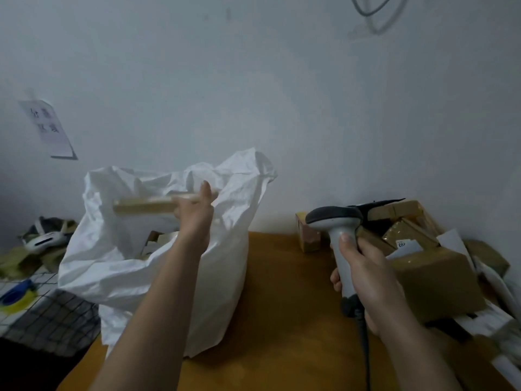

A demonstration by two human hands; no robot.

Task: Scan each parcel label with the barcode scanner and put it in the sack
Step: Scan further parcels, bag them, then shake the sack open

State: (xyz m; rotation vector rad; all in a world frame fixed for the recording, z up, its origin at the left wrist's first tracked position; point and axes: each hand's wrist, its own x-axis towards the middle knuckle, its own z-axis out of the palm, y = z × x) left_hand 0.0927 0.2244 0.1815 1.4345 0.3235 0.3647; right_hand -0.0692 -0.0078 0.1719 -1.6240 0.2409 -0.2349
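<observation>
A white woven sack (pixel 231 249) stands open at the left end of the wooden table (pixel 284 320). Over its mouth my left hand (pixel 194 213) grips a flat tan parcel (pixel 146 204), held level and blurred. To the right, my right hand (pixel 366 275) is closed around the handle of a grey barcode scanner (pixel 335 221), whose dark head points left; its cable hangs down below my wrist. More parcels lie inside the sack, partly hidden by its folds.
A heap of brown cardboard parcels (pixel 434 277) with white labels fills the table's right end, and a small box (pixel 307 235) stands behind the scanner. Left of the table are a wire rack (pixel 48 314) and clutter. A paper note (pixel 48 128) hangs on the wall.
</observation>
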